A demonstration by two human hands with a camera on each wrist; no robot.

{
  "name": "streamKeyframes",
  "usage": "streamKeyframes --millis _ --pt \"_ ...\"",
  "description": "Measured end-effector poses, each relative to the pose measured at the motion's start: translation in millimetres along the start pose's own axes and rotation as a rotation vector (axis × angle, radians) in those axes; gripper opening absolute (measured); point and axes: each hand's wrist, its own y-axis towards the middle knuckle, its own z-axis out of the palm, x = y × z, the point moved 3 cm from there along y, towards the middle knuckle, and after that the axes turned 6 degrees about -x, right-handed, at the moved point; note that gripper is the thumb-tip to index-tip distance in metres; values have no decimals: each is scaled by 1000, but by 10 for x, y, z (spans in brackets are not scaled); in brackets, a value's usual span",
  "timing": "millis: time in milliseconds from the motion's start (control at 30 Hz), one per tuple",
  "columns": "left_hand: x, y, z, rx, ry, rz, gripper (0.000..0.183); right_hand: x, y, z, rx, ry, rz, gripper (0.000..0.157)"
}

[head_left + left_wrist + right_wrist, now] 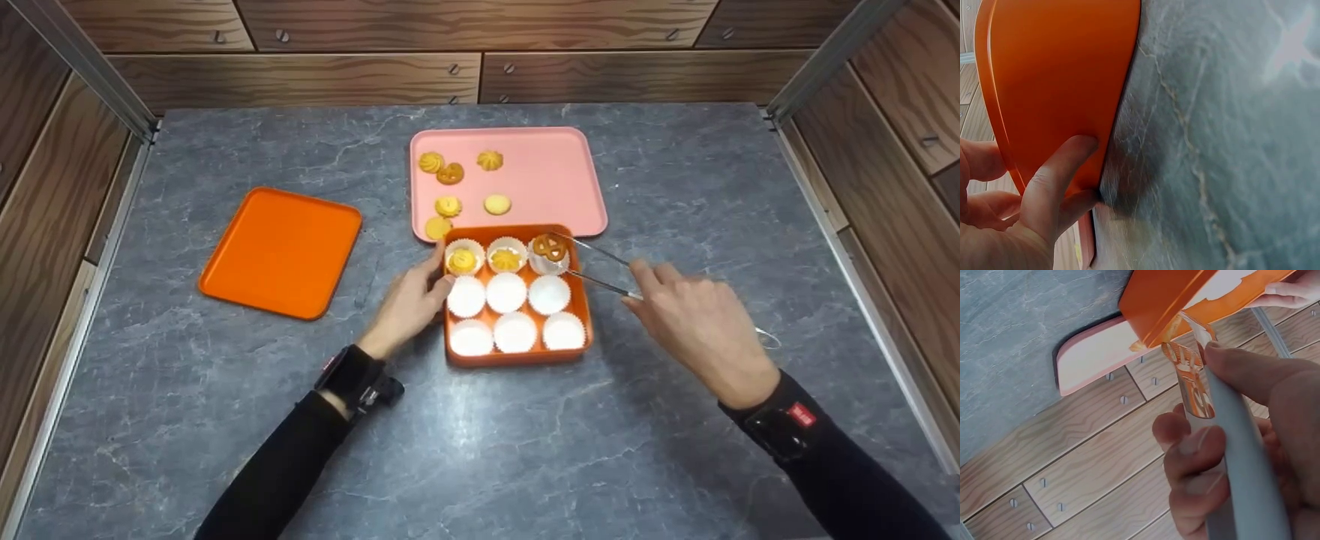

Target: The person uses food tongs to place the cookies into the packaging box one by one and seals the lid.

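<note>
My left hand (405, 304) holds the back left corner of an orange square box (517, 360), thumb (1061, 169) against its side wall. White paper cups (506, 292) fill the box in rows. In the back row, a round yellow cookie (462, 260) and a ridged yellow cookie (505, 260) sit in two cups. A brown pretzel-shaped cookie (550, 247) is at the back right cup. My right hand (694, 330) grips metal tongs (1247, 439), their arms spread to either side of the pretzel cookie in the head view.
Behind the box lies a pink tray (540, 172) carrying several cookies, including a small brown pretzel-shaped one (450, 174). The box overlaps its front edge in the head view. An orange square lid or tray (285, 251) lies to the left. Wood-patterned panels (300, 79) border the grey marbled tabletop.
</note>
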Motion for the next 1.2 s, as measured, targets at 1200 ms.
streamKeyframes --millis 1200 --pt "-1 -5 2 -7 20 3 60 -164 168 151 13 228 87 46"
